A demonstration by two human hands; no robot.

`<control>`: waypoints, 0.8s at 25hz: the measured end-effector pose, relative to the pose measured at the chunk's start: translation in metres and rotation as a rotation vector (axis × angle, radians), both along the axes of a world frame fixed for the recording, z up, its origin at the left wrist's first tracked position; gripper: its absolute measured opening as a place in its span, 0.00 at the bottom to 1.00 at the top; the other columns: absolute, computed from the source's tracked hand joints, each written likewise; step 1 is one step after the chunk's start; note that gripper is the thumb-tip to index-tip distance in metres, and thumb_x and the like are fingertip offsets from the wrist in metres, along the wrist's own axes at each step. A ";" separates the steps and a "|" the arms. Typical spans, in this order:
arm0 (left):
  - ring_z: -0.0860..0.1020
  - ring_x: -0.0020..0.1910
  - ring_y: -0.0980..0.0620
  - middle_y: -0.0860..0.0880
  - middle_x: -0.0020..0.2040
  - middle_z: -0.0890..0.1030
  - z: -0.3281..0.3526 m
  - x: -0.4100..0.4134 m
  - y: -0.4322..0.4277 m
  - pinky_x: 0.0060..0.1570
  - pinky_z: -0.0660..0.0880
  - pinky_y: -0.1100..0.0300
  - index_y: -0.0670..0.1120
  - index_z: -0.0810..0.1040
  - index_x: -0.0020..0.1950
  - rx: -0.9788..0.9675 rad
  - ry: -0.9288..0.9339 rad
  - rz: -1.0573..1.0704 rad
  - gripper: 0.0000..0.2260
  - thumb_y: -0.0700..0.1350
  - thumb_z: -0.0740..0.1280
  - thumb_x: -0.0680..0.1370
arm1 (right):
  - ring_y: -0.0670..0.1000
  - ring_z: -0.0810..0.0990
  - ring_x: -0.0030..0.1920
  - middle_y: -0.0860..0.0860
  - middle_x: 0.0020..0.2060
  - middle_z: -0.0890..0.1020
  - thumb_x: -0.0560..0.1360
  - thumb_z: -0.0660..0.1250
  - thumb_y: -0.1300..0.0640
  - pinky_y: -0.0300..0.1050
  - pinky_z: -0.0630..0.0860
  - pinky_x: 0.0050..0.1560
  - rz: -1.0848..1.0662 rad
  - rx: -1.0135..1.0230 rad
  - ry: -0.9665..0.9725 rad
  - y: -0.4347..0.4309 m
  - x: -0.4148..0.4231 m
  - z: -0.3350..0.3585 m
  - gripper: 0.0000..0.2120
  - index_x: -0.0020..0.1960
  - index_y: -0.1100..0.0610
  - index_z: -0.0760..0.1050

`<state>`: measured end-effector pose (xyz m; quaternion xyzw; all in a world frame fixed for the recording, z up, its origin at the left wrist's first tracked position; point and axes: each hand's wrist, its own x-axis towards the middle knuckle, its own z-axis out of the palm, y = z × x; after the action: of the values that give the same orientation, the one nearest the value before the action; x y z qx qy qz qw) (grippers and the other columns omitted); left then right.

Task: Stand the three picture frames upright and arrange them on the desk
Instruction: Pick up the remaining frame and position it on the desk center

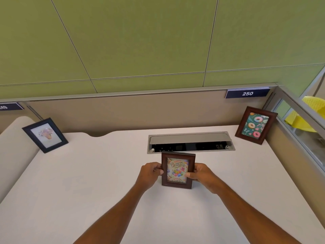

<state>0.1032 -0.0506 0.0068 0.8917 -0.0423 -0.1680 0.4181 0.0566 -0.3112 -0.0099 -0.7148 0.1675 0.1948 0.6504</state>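
Observation:
A brown-framed birthday picture stands upright at the middle of the white desk. My left hand grips its left edge and my right hand grips its right edge, thumbs on the front. A dark blue frame with a pale flower picture stands upright at the desk's back left corner. A brown frame with a doughnut picture stands upright at the back right corner, leaning back a little.
An open grey cable tray is set into the desk just behind the birthday frame. Beige partition walls close the back and right sides. A sign reading 250 hangs on the back partition. A yellow chair shows beyond the glass at right.

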 end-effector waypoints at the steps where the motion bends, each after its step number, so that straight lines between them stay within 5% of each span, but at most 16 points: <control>1: 0.87 0.53 0.47 0.46 0.51 0.90 0.002 -0.002 0.002 0.57 0.82 0.53 0.41 0.88 0.56 0.002 -0.005 0.002 0.09 0.36 0.69 0.80 | 0.52 0.87 0.59 0.51 0.59 0.89 0.81 0.72 0.67 0.42 0.86 0.52 0.005 0.005 0.000 0.002 0.000 0.002 0.13 0.62 0.53 0.81; 6: 0.83 0.42 0.55 0.50 0.45 0.88 0.013 -0.009 0.024 0.48 0.78 0.61 0.41 0.88 0.53 0.008 -0.042 0.058 0.08 0.36 0.69 0.80 | 0.56 0.86 0.63 0.54 0.62 0.87 0.81 0.72 0.68 0.43 0.86 0.54 0.042 0.013 -0.015 0.023 0.006 0.014 0.16 0.67 0.58 0.80; 9: 0.83 0.41 0.56 0.50 0.45 0.87 0.021 -0.010 0.045 0.51 0.81 0.56 0.41 0.88 0.53 -0.005 -0.057 0.129 0.08 0.36 0.69 0.80 | 0.57 0.85 0.64 0.54 0.63 0.87 0.81 0.72 0.67 0.49 0.85 0.61 0.073 -0.004 -0.024 0.047 0.017 0.025 0.16 0.68 0.58 0.80; 13: 0.82 0.45 0.49 0.48 0.46 0.88 0.031 0.000 0.077 0.56 0.82 0.49 0.40 0.88 0.53 -0.046 -0.086 0.240 0.08 0.35 0.70 0.79 | 0.52 0.86 0.61 0.53 0.61 0.87 0.80 0.72 0.69 0.35 0.83 0.50 0.085 0.028 -0.077 0.085 0.037 0.039 0.15 0.62 0.53 0.81; 20: 0.83 0.46 0.48 0.45 0.50 0.89 0.050 0.055 0.134 0.59 0.83 0.46 0.40 0.88 0.56 -0.056 -0.169 0.296 0.08 0.36 0.70 0.81 | 0.60 0.85 0.66 0.56 0.60 0.88 0.77 0.75 0.69 0.56 0.79 0.71 0.067 0.070 -0.069 0.147 0.098 0.065 0.14 0.58 0.55 0.82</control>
<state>0.1581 0.0832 0.0564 0.8871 0.0498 -0.0280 0.4581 0.1548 -0.1642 0.0553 -0.7032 0.1142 0.1973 0.6734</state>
